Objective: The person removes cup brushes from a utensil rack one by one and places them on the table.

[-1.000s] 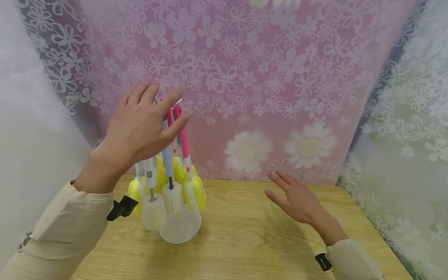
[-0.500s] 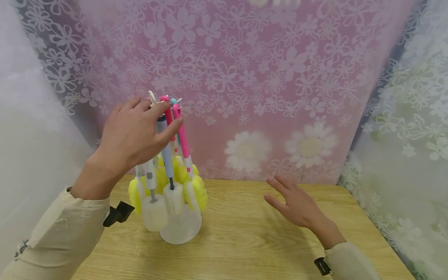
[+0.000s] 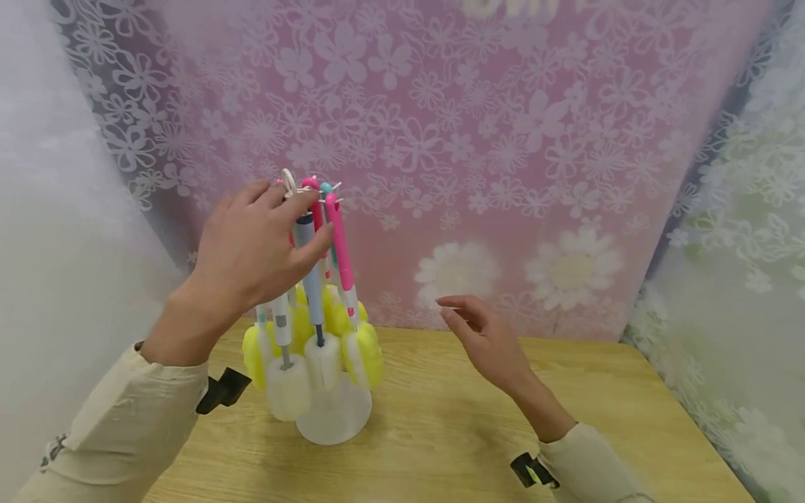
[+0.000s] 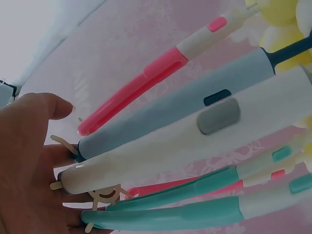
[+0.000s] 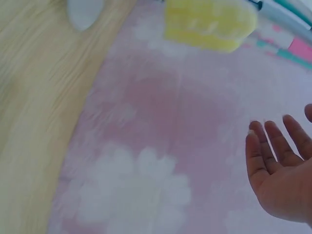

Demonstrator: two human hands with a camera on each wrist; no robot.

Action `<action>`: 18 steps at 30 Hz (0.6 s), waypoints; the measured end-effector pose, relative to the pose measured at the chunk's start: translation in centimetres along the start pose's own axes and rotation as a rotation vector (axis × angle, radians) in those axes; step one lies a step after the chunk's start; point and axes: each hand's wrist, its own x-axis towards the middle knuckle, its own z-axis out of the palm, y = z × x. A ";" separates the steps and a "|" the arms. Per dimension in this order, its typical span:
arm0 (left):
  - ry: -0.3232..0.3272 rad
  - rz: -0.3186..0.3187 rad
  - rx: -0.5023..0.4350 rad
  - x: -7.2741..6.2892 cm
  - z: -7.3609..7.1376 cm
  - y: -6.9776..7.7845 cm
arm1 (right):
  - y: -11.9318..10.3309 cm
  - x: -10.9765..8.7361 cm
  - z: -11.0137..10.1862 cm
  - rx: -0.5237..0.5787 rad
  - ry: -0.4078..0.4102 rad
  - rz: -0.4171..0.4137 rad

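A rotating stand with a white round base (image 3: 336, 419) holds several sponge-headed bottle brushes by hooks at its top. Over those hooks lies my left hand (image 3: 242, 255), its fingers reaching behind the hook ring (image 4: 106, 194) and its thumb apart from the handles. Near it hang a blue-grey brush (image 3: 312, 272), a white brush (image 4: 195, 131), a pink brush (image 3: 340, 244) and teal brushes (image 4: 170, 213). Yellow sponge heads (image 3: 363, 355) and white sponge heads (image 3: 289, 388) hang low. My right hand (image 3: 487, 342) hovers right of the stand, fingers relaxed, holding nothing.
The stand is on a wood-grain table (image 3: 434, 426). Behind rises a pink flowered curtain (image 3: 478, 175), with pale sheeting at the left (image 3: 56, 244) and a flowered sheet at the right (image 3: 742, 279). Black straps (image 3: 223, 391) sit at both cuffs.
My left hand has come down onto the stand's top, uncovering some hooks. My right hand has moved left toward the stand and turned. The head view has shifted slightly.
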 end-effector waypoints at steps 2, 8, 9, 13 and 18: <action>0.014 -0.001 -0.006 0.0 0.2 0.0 | -1.6 0.9 1.0 0.061 0.024 -0.028; 0.074 0.031 0.002 -0.1 0.4 -0.2 | -4.7 4.0 4.3 0.169 0.017 -0.099; 0.085 0.041 0.008 -0.1 0.4 -0.3 | -5.1 4.4 4.8 0.184 0.012 -0.094; 0.109 0.069 0.017 -0.3 0.8 -0.4 | -6.3 5.5 6.6 0.202 0.012 -0.060; 0.109 0.080 0.015 -0.2 0.9 -0.4 | -7.2 6.6 7.9 0.199 0.051 -0.060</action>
